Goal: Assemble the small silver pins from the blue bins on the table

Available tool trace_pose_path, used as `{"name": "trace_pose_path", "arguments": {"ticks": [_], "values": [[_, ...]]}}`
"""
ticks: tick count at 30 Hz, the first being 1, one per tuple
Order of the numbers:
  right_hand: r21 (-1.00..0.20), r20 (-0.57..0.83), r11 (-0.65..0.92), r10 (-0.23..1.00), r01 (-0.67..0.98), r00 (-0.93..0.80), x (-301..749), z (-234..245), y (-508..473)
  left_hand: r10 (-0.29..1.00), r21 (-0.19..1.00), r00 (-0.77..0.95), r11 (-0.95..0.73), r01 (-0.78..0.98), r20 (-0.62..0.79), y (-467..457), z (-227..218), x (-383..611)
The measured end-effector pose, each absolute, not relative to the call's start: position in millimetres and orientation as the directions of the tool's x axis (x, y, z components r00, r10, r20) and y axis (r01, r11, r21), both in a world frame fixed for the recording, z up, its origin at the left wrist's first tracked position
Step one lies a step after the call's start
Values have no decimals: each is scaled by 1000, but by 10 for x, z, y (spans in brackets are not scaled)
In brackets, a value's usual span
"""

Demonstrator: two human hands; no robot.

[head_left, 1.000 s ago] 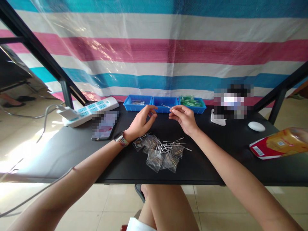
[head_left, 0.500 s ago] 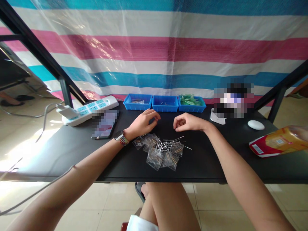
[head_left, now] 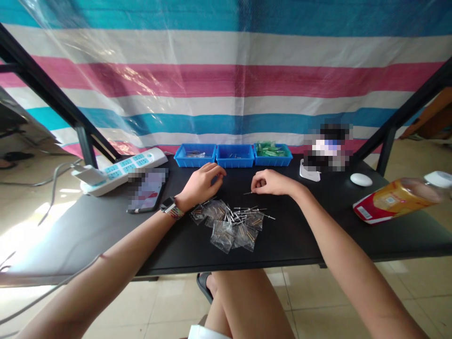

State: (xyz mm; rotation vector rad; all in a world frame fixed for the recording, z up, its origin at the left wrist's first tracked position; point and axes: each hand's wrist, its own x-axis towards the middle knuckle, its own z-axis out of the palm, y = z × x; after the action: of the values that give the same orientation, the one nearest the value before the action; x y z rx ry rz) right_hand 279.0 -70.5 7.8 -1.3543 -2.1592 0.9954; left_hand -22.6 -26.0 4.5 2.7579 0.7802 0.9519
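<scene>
My right hand (head_left: 270, 182) is closed in a pinch over the table, and the thin pin of a pop rivet (head_left: 247, 193) sticks out left from its fingertips. My left hand (head_left: 205, 183), with a watch on the wrist, rests behind the pile; its fingers are loosely curved, the thumb stands apart, and I see nothing in it. In front of both hands lies a heap of silver pop rivets (head_left: 235, 215). Around and under them are several small clear plastic bags (head_left: 223, 235) with brass-coloured and silver pins inside.
Along the back stand a blue bin (head_left: 195, 160) with clear bags, a blue bin (head_left: 235, 162) with a few metal pieces, and a blue bin (head_left: 272, 160) with green packets. A power strip (head_left: 123, 172) and phone (head_left: 148, 190) lie left; a white case (head_left: 360, 180) and bottle (head_left: 399, 197) lie right.
My right hand has closed its fingertips, and a rivet pin now shows in them. My left hand stays about where it was by the pile. The whole view has shifted slightly.
</scene>
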Motion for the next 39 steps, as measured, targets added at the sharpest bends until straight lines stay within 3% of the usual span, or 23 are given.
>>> {"name": "trace_pose_path", "arguments": {"ticks": [5,9,12,18,28,34,39], "values": [[-743,78,306,923,596,-376,2732,-12,-684,518,278,659,-853,441,545,-223,32,-237],[-708,201,372,921,600,-334,2634,-52,-698,526,349,664,-850,393,532,-213,40,-241],[-779,271,374,924,503,-268,2480,-91,-695,502,416,705,-854,312,501,-225,47,-237],[-925,241,287,949,248,-202,2183,-165,-689,488,469,690,-851,238,535,-254,79,-207],[-973,229,225,968,-47,-104,2044,-99,-780,535,487,642,-829,275,549,-230,49,-180],[-981,188,173,957,-85,-219,2015,-68,-817,550,497,609,-823,276,572,-242,42,-164],[-980,167,137,962,-144,-218,2014,-71,-824,545,495,632,-823,278,551,-251,65,-179]]}}
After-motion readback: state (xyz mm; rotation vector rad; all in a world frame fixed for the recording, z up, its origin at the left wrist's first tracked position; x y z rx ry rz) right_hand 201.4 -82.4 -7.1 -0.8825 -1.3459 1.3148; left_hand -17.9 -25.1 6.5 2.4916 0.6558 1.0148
